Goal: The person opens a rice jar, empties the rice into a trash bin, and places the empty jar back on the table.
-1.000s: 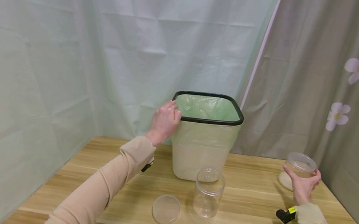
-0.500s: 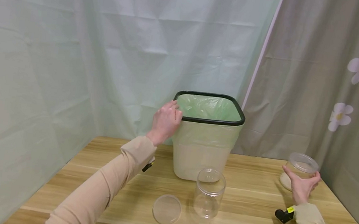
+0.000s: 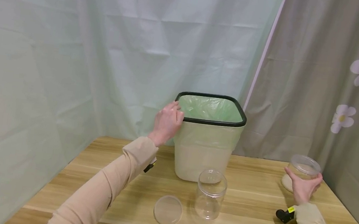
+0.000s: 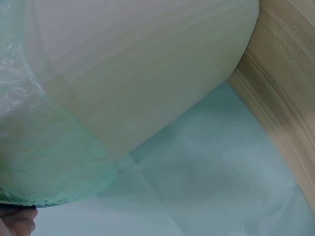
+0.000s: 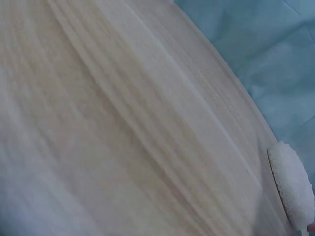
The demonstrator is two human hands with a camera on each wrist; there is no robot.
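Note:
At the upper left edge of a pale trash can (image 3: 204, 155), my left hand (image 3: 167, 122) grips the black rim (image 3: 213, 123). A green plastic liner (image 3: 210, 108) is folded over the can's top. In the left wrist view, fingertips of that hand (image 4: 18, 222) show at the rim, below the liner (image 4: 54, 152). Far to the right, my right hand (image 3: 304, 187) holds a clear jar (image 3: 302, 172) from the near side, thumb at its left. White, grainy-looking contents (image 3: 287, 183) lie low in the jar; the right wrist view shows these contents (image 5: 291, 187) at its right edge.
A second clear jar (image 3: 211, 195) stands upright in front of the trash can. To its left a round clear lid (image 3: 168, 210) lies flat on the wooden table (image 3: 250, 223). Pale curtains (image 3: 160, 43) hang behind and at both sides.
The whole head view has shifted slightly. Both hands keep their hold, the left on the trash can's rim and the right on the jar.

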